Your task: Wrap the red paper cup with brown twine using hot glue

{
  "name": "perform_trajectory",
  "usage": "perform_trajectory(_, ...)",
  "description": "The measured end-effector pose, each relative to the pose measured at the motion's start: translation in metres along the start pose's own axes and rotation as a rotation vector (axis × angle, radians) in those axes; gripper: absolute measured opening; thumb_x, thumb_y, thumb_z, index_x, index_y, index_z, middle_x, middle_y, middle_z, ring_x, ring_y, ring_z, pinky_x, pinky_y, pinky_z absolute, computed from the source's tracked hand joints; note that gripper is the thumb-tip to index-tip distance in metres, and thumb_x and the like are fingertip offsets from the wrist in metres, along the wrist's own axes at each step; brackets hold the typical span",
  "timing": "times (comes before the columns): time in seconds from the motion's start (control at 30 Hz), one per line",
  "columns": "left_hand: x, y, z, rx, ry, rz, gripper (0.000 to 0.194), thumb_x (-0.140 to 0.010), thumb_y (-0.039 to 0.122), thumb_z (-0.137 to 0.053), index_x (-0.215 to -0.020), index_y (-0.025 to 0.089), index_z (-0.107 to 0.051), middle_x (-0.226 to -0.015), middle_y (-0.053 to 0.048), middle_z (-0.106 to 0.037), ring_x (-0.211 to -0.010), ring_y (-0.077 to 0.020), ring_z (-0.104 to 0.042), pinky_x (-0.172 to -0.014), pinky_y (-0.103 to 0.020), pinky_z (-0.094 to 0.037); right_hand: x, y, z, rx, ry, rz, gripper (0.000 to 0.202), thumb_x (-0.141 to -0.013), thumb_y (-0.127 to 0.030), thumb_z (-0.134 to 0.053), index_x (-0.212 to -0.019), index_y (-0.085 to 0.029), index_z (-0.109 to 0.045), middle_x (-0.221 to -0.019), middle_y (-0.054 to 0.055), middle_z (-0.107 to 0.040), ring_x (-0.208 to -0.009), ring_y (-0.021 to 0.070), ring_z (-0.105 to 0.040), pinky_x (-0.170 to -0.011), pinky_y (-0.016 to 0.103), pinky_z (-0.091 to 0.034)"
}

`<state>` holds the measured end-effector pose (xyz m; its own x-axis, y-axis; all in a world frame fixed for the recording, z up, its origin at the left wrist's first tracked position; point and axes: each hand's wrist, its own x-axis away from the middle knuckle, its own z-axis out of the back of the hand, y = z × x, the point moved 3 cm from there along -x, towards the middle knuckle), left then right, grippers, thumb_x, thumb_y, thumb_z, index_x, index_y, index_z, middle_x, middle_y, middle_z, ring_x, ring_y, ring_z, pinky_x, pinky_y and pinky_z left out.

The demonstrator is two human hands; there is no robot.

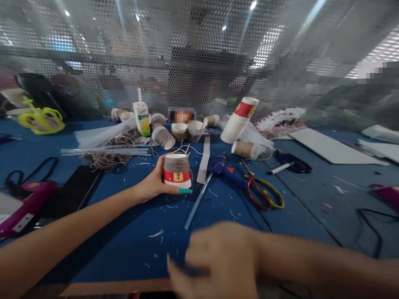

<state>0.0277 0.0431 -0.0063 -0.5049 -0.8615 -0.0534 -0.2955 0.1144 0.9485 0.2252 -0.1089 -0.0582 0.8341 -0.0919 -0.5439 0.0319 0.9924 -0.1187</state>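
Observation:
My left hand (pixel 156 178) is wrapped round a paper cup (pixel 177 177) with a red band. Grey cord (pixel 176 162) is wound round the cup's upper part, and the cup stands upright, its white end up. At the front edge of the table, my right hand (pixel 221 257) is smeared by motion, apart from the cup. Its fingers look bent, but whether anything is in them does not show. Just right of the cup lie a white paper strip (pixel 204 160) and a blue glue gun (pixel 229 172) with a clear glue stick (pixel 198 202) pointing towards me.
Red-and-yellow scissors (pixel 264 193) lie to the right. Behind are a stack of paper cups (pixel 237 122), a drink carton (pixel 142 118) and a pile of grey cord (pixel 109 160). A magenta glue gun (pixel 23 207) is at left, beside a black phone-like slab (pixel 70 191). Perforated metal (pixel 199 70) stands behind the table.

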Motion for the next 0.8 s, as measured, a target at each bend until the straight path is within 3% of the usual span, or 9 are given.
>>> perform_trajectory(0.1,0.0,0.002,-0.001,0.001,-0.01,0.013,0.094,-0.048,0.008,-0.087,-0.123,0.028,-0.033,-0.126,-0.009,-0.059,-0.117,-0.0301,-0.059,-0.1,-0.049,-0.046,-0.04,0.079,0.054,-0.033,0.057,-0.127,0.017,-0.092,-0.037,-0.046,-0.099,-0.025,-0.056,-0.128,0.009,-0.062,-0.078,0.0164,-0.067,-0.062,0.03,-0.054)
perform_trajectory(0.2,0.0,0.003,-0.001,-0.012,0.007,0.039,0.096,-0.047,0.006,-0.086,-0.124,0.028,-0.032,-0.124,-0.009,-0.059,-0.116,-0.0294,-0.06,-0.099,-0.047,-0.048,-0.061,0.112,0.082,-0.148,0.105,-0.3,0.016,-0.091,-0.036,-0.039,-0.087,-0.024,-0.048,-0.126,0.012,-0.065,-0.046,0.0097,-0.051,-0.043,0.027,-0.042)
perform_trajectory(0.33,0.0,0.004,-0.001,-0.011,0.019,0.029,0.093,-0.049,0.006,-0.085,-0.122,0.027,-0.033,-0.121,-0.007,-0.06,-0.117,-0.0288,-0.059,-0.099,-0.046,-0.048,-0.064,0.109,0.078,-0.274,0.072,-0.443,0.016,-0.087,-0.038,-0.042,-0.084,-0.024,-0.048,-0.131,0.013,-0.063,-0.041,0.0078,-0.043,-0.042,0.027,-0.038)
perform_trajectory(0.47,0.0,0.003,-0.001,0.006,-0.009,0.019,0.092,-0.05,0.007,-0.085,-0.123,0.028,-0.033,-0.12,-0.007,-0.061,-0.114,-0.0285,-0.061,-0.1,-0.049,-0.047,-0.063,0.105,0.074,-0.294,0.08,-0.486,0.016,-0.087,-0.039,-0.043,-0.088,-0.024,-0.048,-0.136,0.013,-0.059,-0.041,0.0074,-0.043,-0.042,0.027,-0.037)
perform_trajectory(0.57,0.001,0.002,-0.001,-0.014,-0.028,0.011,0.093,-0.05,0.007,-0.085,-0.124,0.029,-0.033,-0.122,-0.007,-0.06,-0.114,-0.0281,-0.061,-0.1,-0.049,-0.046,-0.06,0.106,0.077,-0.301,0.097,-0.505,0.016,-0.089,-0.039,-0.042,-0.09,-0.025,-0.049,-0.131,0.012,-0.062,-0.044,0.009,-0.045,-0.045,0.028,-0.038)
perform_trajectory(0.7,0.001,0.002,0.0,-0.031,0.011,0.034,0.092,-0.052,0.009,-0.085,-0.125,0.03,-0.033,-0.122,-0.007,-0.06,-0.108,-0.0269,-0.063,-0.097,-0.047,-0.048,-0.055,0.109,0.082,-0.342,0.13,-0.542,0.018,-0.088,-0.041,-0.046,-0.087,-0.024,-0.053,-0.108,0.01,-0.073,-0.052,0.0142,-0.057,-0.05,0.029,-0.044)
perform_trajectory(0.8,0.0,0.001,0.001,0.009,0.02,0.037,0.095,-0.051,0.009,-0.085,-0.127,0.03,-0.032,-0.119,-0.007,-0.061,-0.104,-0.025,-0.064,-0.095,-0.044,-0.049,-0.053,0.11,0.084,-0.399,0.159,-0.553,0.023,-0.093,-0.041,-0.042,-0.085,-0.023,-0.055,-0.119,0.011,-0.07,-0.046,0.0111,-0.057,-0.047,0.029,-0.047)
